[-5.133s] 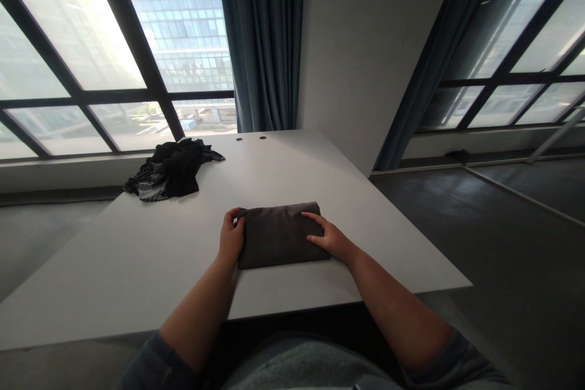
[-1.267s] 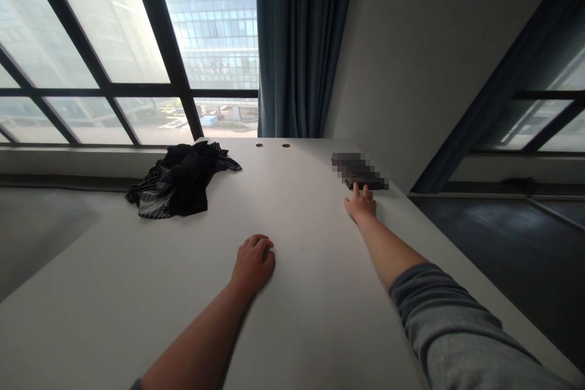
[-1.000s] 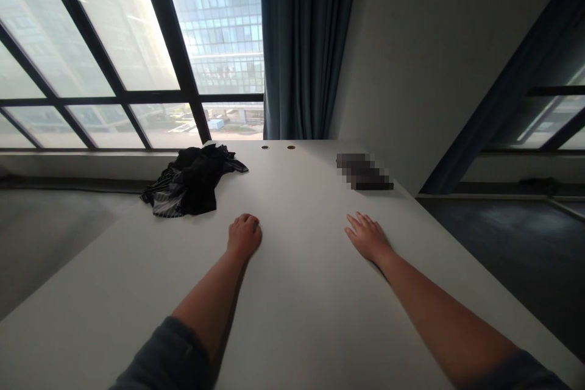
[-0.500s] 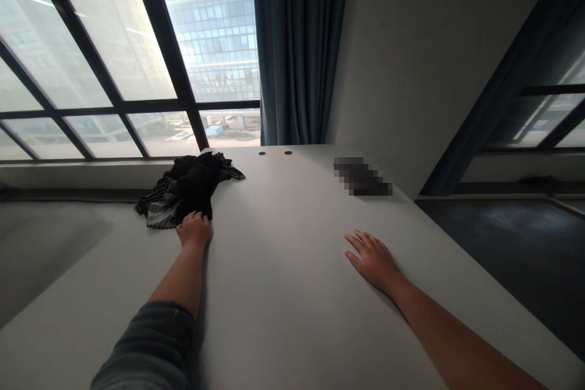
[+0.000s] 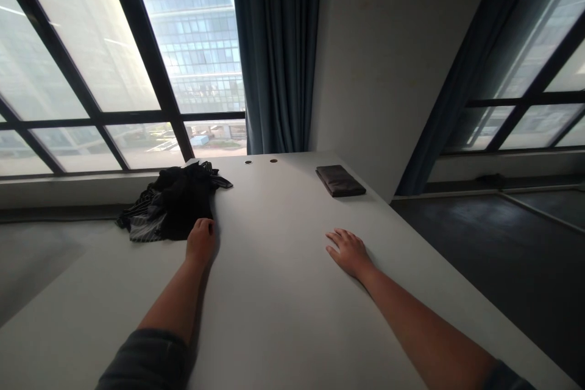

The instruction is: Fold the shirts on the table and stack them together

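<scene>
A crumpled black garment [image 5: 176, 204] with pale-striped parts lies on the left side of the white table [image 5: 269, 292]. My left hand [image 5: 201, 241] is at its near right corner, fingers curled closed, with a bit of black cloth showing between them. My right hand [image 5: 350, 251] rests palm down on the bare tabletop, fingers a little spread, holding nothing. Beyond it lies a neatly folded dark brown cloth [image 5: 340, 181], apart from the hand.
Two round inserts, a left one [image 5: 248, 162] and a right one [image 5: 273, 161], are set in the tabletop's far end. A blue curtain [image 5: 283, 61], windows and a grey wall [image 5: 375, 61] stand behind. The table's right edge drops to dark floor [image 5: 484, 244].
The view has turned slightly to the right, shifting everything leftward. My left hand's fingers have curled in more at the garment's corner. My right hand stays flat on the table.
</scene>
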A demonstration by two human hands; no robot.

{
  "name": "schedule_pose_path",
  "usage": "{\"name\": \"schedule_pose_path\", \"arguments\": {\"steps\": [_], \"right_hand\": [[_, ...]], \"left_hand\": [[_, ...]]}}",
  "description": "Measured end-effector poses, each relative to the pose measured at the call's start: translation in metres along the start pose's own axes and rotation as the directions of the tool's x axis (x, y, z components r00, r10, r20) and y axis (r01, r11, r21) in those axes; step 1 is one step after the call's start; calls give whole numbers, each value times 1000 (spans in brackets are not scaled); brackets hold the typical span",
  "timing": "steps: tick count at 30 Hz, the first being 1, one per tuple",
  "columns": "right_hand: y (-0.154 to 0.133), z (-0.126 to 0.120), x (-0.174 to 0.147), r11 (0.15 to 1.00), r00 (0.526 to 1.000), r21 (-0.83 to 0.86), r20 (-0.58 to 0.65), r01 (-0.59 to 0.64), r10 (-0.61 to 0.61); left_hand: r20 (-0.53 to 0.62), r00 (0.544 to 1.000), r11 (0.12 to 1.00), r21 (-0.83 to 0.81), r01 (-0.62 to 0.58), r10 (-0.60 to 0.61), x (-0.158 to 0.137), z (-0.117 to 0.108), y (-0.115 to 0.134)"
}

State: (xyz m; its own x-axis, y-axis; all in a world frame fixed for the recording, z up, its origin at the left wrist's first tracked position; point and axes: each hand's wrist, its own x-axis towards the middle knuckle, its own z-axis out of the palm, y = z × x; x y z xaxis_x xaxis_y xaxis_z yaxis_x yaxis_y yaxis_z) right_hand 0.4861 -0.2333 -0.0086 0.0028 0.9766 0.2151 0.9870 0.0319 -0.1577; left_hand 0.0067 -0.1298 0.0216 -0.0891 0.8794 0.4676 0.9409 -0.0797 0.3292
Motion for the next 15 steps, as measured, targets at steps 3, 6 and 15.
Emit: {"name": "schedule_pose_path", "arguments": {"steps": [3, 6, 15], "right_hand": [[1, 1, 1, 1000, 1000, 3, -17, -1, 1], [1, -1, 1, 1000, 1000, 6, -16, -1, 1], [3, -5, 2, 1000, 1000, 4, -1, 4, -4]], "left_hand": [[19, 999, 999, -24, -42, 43, -11, -4, 28], [20, 995, 992, -73, -98, 99, -26, -10, 62], [219, 890, 890, -326, -319, 400, -101, -25, 167]]}}
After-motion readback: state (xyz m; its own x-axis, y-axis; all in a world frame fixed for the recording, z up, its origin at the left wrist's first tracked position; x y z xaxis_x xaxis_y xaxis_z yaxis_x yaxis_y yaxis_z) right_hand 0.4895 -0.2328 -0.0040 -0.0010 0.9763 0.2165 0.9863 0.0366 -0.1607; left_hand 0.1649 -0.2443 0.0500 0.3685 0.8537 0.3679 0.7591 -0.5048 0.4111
